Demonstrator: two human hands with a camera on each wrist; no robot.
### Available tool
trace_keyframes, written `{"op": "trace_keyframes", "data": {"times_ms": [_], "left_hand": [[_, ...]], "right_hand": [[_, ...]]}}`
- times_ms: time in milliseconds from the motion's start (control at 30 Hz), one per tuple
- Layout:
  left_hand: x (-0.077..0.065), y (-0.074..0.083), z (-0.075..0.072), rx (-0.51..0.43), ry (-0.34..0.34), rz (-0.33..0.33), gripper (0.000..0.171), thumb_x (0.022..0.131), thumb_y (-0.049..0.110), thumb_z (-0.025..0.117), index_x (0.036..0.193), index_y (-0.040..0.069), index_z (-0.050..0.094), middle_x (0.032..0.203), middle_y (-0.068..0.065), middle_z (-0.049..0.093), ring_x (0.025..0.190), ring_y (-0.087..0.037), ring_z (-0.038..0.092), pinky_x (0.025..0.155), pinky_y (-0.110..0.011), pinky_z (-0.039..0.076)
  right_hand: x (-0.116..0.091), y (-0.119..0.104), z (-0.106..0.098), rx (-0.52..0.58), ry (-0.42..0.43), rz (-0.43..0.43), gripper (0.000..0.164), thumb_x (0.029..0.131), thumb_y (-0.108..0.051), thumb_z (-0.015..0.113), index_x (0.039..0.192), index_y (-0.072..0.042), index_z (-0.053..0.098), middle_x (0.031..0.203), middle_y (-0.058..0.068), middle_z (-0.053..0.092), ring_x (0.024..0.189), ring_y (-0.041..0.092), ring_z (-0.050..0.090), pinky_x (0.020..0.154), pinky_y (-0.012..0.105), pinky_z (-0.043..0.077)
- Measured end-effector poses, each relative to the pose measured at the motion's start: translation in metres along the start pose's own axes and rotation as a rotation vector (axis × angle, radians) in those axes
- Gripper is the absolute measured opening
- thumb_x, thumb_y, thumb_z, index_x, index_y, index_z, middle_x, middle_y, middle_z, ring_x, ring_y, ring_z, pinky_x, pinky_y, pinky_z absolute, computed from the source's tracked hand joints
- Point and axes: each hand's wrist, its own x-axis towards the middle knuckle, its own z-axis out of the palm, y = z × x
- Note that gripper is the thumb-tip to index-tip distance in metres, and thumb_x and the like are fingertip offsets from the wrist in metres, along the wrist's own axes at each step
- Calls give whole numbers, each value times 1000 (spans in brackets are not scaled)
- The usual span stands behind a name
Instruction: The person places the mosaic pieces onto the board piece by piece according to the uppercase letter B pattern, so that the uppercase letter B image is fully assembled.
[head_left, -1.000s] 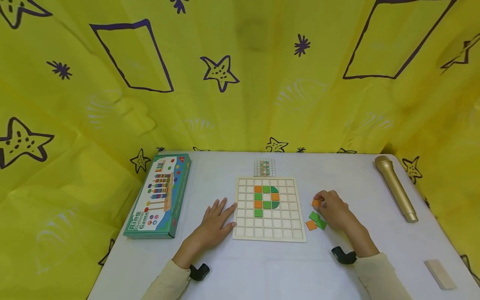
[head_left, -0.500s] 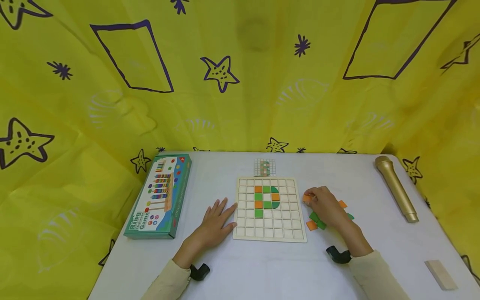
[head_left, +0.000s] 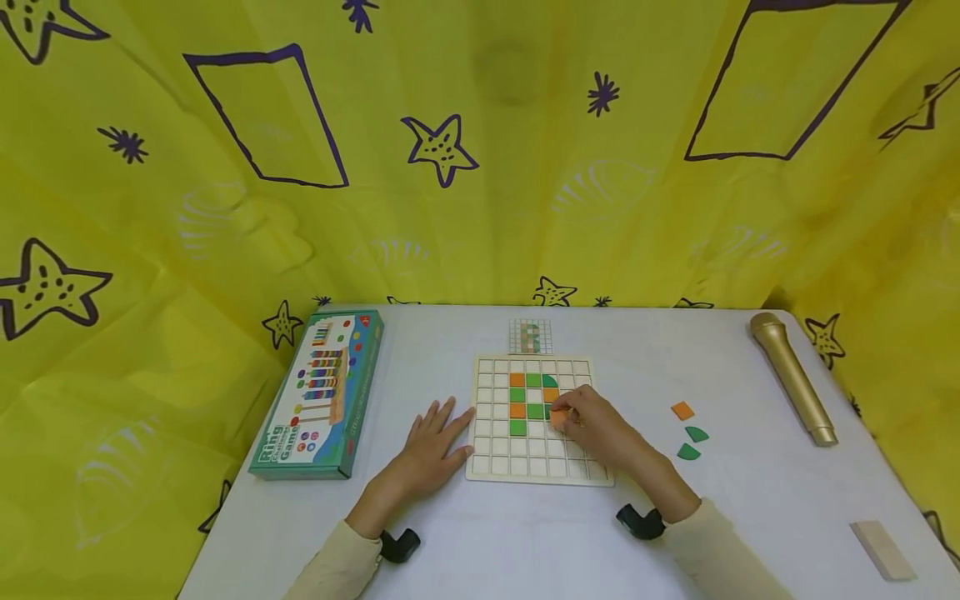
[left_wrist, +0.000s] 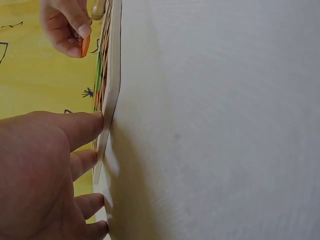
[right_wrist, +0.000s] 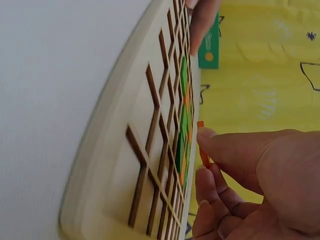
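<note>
My right hand [head_left: 600, 429] pinches an orange square tile [right_wrist: 202, 150] between thumb and fingertips. It is over the right part of the wooden grid board [head_left: 536, 468], close to the coloured tiles in its cells. In the right wrist view, the tile stands on edge, just off the board's surface. Green and orange squares, such as a green tile [head_left: 517, 427], and dark green curved pieces lie in the grid. My left hand [head_left: 427, 454] is spread flat on the table, its fingertips touching the board's left edge; the left wrist view shows them at the rim.
A small pattern card [head_left: 530, 336] lies behind the board. Right of it are a loose orange tile [head_left: 682, 410] and two green quarter-round pieces [head_left: 697, 434]. A game box [head_left: 318, 392] stands left, a gold microphone [head_left: 793, 379] and a wooden block [head_left: 881, 550] right.
My right hand has picked up the orange tile and carried it left over the board. Its forearm now covers the loose squares beside the board. The left hand has stayed in place.
</note>
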Motion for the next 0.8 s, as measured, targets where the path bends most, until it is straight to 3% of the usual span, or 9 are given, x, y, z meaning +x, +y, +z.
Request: {"op": "trace_keyframes", "data": {"times_ms": [200, 500, 800], "left_hand": [[1, -1, 1, -3, -1, -4, 60, 110, 38, 55, 165, 19, 40, 174, -20, 22, 162, -46, 10, 126, -71, 11], [0, 0, 0, -11, 2, -1, 60, 110, 38, 55, 164, 19, 40, 174, -20, 22, 162, -46, 11, 126, -70, 11], [-1, 3, -2, -6, 7, -3, 60, 110, 38, 55, 165, 18, 39, 174, -20, 22, 162, -45, 10, 127, -69, 10]], "right_hand": [[0, -9, 14, 5, -24, -37, 18, 100, -7, 71, 118, -9, 71, 106, 3, 58, 89, 16, 52, 77, 26, 47], [6, -15, 28, -55, -5, -86, 9, 98, -2, 72, 99, -11, 72, 103, 1, 60, 93, 15, 56, 86, 35, 53], [2, -21, 27, -82, -27, -100, 18, 96, 5, 69, 109, -7, 71, 109, 5, 62, 104, 22, 64, 94, 41, 57]]}}
